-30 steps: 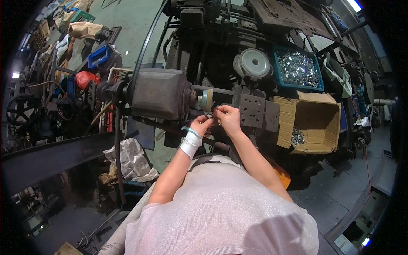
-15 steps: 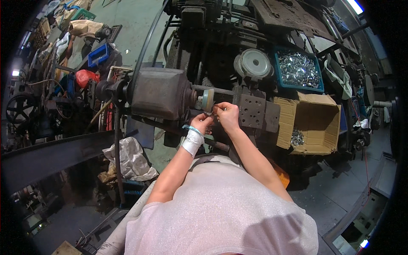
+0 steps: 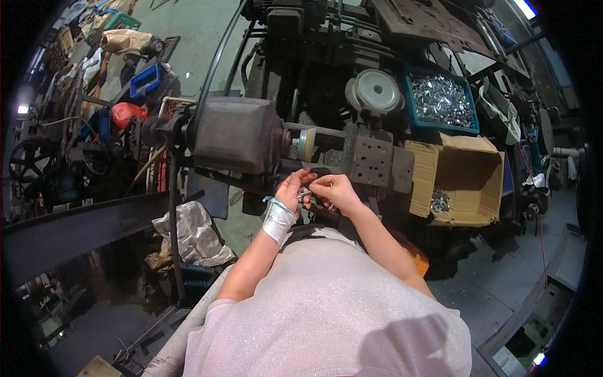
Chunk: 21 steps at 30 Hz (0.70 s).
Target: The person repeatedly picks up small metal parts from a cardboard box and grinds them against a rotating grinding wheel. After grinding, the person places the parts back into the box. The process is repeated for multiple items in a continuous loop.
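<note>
My left hand (image 3: pixel 289 190), with a white wrap and a pale blue band at the wrist, is partly curled around small shiny metal pieces (image 3: pixel 304 195). Close against it on the right, my right hand (image 3: pixel 340 191) has thumb and fingertips pinched together beside those pieces. Whatever lies between its fingertips is too small to name. Both hands are in front of, and apart from, a small yellow-edged round wheel (image 3: pixel 307 145) on the spindle of a dark machine head (image 3: pixel 232 136).
A drilled metal block (image 3: pixel 373 161) sits right of the wheel, below a round pale disc (image 3: pixel 378 92). Farther right, a teal crate (image 3: pixel 411 113) holds many shiny metal parts. An open cardboard box (image 3: pixel 465 210) has several similar parts inside. A crumpled white sack (image 3: pixel 196 234) lies at left.
Both hands have moved away from the wheel, down toward my body. My left hand has turned more open, showing the metal pieces in it, and my right fingertips are now beside them.
</note>
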Motion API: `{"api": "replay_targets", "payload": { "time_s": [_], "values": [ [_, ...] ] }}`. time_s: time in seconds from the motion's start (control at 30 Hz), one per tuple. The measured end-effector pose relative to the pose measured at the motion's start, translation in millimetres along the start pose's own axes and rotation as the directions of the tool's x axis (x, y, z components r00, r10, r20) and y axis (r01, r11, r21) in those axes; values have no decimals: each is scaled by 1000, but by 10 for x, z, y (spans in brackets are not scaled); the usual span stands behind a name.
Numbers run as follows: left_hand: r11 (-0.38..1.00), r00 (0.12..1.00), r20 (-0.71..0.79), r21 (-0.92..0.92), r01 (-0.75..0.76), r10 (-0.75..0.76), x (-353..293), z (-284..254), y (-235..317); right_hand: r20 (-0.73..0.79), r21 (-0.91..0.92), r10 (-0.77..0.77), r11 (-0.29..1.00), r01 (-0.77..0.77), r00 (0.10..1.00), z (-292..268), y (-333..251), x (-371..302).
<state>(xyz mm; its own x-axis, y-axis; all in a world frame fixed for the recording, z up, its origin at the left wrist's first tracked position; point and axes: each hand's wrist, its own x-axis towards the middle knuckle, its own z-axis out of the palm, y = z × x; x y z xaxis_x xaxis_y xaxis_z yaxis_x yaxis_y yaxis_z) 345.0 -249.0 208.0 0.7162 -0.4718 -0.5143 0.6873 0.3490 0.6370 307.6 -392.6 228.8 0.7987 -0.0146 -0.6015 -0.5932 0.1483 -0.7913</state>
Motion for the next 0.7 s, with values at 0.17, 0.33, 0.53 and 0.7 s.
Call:
{"api": "replay_targets", "payload": {
  "time_s": [0.17,0.33,0.53,0.7],
  "values": [
    [993,996,-49,97,-65,70,22,-35,-43,46,-48,75,996,-73,996,33,-211,-94],
    [982,991,-116,186,-43,66,44,-51,-80,76,-2,-74,997,75,994,50,-189,-113],
    [982,998,-49,184,51,-43,-36,-55,9,-84,-58,-145,988,140,986,-47,-145,-23],
    [933,996,41,348,-91,82,-27,24,89,-106,-164,-195,971,177,975,-98,-290,5]
  ]
}}
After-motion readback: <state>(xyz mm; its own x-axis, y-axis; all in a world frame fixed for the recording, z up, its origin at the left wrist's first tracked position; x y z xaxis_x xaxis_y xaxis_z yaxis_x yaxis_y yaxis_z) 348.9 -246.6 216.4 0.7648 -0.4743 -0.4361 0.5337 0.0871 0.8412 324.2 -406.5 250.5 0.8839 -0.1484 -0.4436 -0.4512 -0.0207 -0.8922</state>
